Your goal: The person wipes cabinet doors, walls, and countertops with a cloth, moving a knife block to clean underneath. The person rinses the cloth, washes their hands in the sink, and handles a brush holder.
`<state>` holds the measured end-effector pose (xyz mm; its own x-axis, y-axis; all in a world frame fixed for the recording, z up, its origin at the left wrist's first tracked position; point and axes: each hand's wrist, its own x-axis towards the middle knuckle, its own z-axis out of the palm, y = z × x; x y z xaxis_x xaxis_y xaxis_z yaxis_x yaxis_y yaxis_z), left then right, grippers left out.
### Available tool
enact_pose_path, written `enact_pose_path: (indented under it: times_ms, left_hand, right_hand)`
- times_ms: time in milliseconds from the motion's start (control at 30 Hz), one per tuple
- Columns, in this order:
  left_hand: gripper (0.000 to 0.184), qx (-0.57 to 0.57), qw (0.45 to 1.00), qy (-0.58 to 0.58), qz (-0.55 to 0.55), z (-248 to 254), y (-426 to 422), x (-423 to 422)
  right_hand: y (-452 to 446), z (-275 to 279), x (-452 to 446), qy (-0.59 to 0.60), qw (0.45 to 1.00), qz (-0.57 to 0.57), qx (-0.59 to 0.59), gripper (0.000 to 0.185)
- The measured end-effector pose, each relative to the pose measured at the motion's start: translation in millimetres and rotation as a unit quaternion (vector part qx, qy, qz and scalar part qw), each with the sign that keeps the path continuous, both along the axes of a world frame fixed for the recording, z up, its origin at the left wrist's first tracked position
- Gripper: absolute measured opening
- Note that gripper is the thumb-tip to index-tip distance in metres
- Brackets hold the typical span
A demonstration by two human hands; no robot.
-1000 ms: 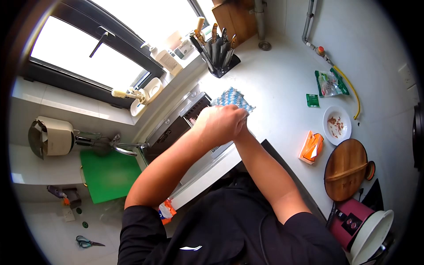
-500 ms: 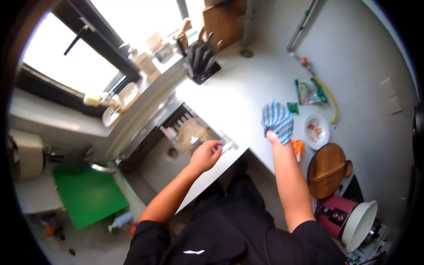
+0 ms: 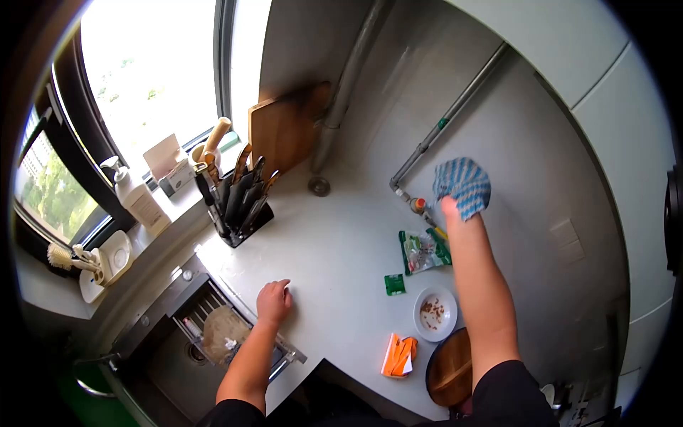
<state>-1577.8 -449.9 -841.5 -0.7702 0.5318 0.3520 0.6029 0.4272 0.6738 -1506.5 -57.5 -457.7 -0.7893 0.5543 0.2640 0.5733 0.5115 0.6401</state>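
Over by the window sill, the sink is set into the left side of the countertop. The knife block stands toward the far left corner, a wooden board behind it. Along the right edge, back to front, lie a plastic bag, a bowl and a round wooden lid. Left of the bowl, near the front edge, sits the tissue pack. The cloth is before the wall, beyond the right edge.
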Motion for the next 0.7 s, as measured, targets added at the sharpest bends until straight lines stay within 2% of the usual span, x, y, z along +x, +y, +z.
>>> enact_pose_path:
  times_ms: [33,67,133,167,233,267,300,333,367,433,467,500,567,600,633,667,700]
  left_hand:
    - [0.016,-0.01,1.0,0.001,-0.004,-21.9,1.1,-2.8]
    - [0.016,0.0,1.0,0.001,-0.003,-17.7,7.0,-3.3]
    - [0.008,-0.176,0.984,-0.011,-0.038,3.6,6.7,-1.6]
    - [0.008,-0.17,0.984,-0.011,-0.04,-11.5,9.4,-1.7]
    - [0.008,-0.124,0.99,0.062,-0.029,-43.2,9.2,-1.4]
    - [0.008,-0.121,0.991,0.057,-0.027,-31.2,13.9,-2.6]
    - [0.008,-0.146,0.989,0.002,-0.034,0.3,11.8,-4.2]
    - [0.009,-0.171,0.983,-0.052,-0.044,16.2,13.7,-8.5]
    - [0.009,-0.174,0.982,-0.055,-0.046,2.7,14.1,-6.9]
    - [0.01,-0.147,0.988,0.028,-0.049,-30.2,9.5,-2.4]
    - [0.011,-0.231,0.962,-0.116,-0.084,14.1,13.3,-14.6]
    - [0.011,-0.233,0.962,-0.116,-0.081,5.7,14.3,-15.3]
    - [0.006,-0.139,0.987,0.023,-0.083,-14.2,7.5,-7.9]
    - [0.01,-0.117,0.99,-0.006,-0.075,-12.0,11.0,-9.1]
    - [0.01,-0.118,0.99,-0.004,-0.076,-10.9,15.5,-10.3]
    - [0.012,-0.085,0.994,0.038,-0.059,-10.2,15.4,-10.4]
    - [0.014,-0.052,0.995,0.08,-0.042,-9.3,13.1,-10.7]
  right_hand:
    - [-11.1,41.7,-28.5,-0.055,0.992,-0.117,0.009,0.019]
    - [7.7,62.4,-55.9,-0.049,0.983,-0.175,0.04,0.028]
    - [27.9,96.8,-100.6,0.002,0.954,-0.258,0.151,0.047]
    - [32.2,111.5,-123.0,0.046,0.931,-0.279,0.231,0.059]
    - [90.5,121.1,-182.1,0.169,0.858,-0.278,0.397,0.062]
    - [110.1,127.8,-206.3,0.239,0.843,-0.252,0.411,0.063]
    - [129.2,134.6,-230.6,0.307,0.824,-0.217,0.424,0.065]
    - [144.5,143.5,-245.1,0.335,0.834,-0.103,0.426,0.066]
    - [156.6,150.6,-256.0,0.357,0.835,0.012,0.419,0.067]
    - [174.5,165.2,-272.6,0.391,0.801,0.237,0.386,0.069]
    - [165.2,171.9,-279.5,0.403,0.766,0.347,0.361,0.07]
    - [155.5,174.4,-283.8,0.405,0.765,0.349,0.359,0.07]
    - [97.7,164.0,-283.0,0.298,0.903,0.175,0.256,0.079]
    - [99.2,151.9,-291.6,0.298,0.904,0.174,0.254,0.079]
    - [106.5,135.8,-299.9,0.222,0.932,0.167,0.233,0.077]
    - [114.5,113.3,-308.2,0.145,0.954,0.16,0.207,0.075]
    - [121.0,73.1,-306.4,0.127,0.947,0.201,0.216,0.075]
